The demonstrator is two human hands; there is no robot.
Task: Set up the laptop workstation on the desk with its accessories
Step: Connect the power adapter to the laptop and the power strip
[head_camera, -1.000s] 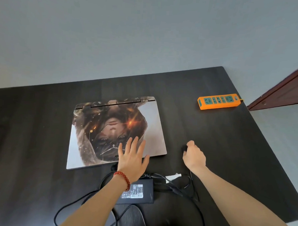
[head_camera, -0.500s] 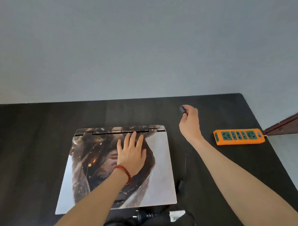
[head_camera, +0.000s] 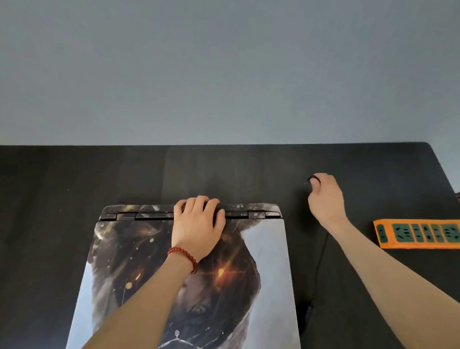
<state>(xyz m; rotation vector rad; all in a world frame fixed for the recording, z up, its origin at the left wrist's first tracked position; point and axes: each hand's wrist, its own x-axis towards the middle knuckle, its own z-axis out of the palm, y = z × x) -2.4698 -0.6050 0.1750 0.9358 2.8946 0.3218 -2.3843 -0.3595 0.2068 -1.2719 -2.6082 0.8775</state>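
A closed laptop with a printed picture on its lid lies on the black desk. My left hand, with a red bead bracelet at the wrist, rests on the lid's far edge, fingers curled over the hinge. My right hand is behind and right of the laptop, pinching the small black plug of the charger cable just above the desk. The thin black cable trails back along the laptop's right side. The charger brick is out of view.
An orange power strip with dark green sockets lies at the desk's right edge, right of my right forearm. A grey wall rises behind the desk's far edge. A sliver of brown door shows at far right.
My left hand slid up the lid from its near edge to the hinge edge. My right hand carried the plug from beside the laptop's near corner to behind its far right corner.
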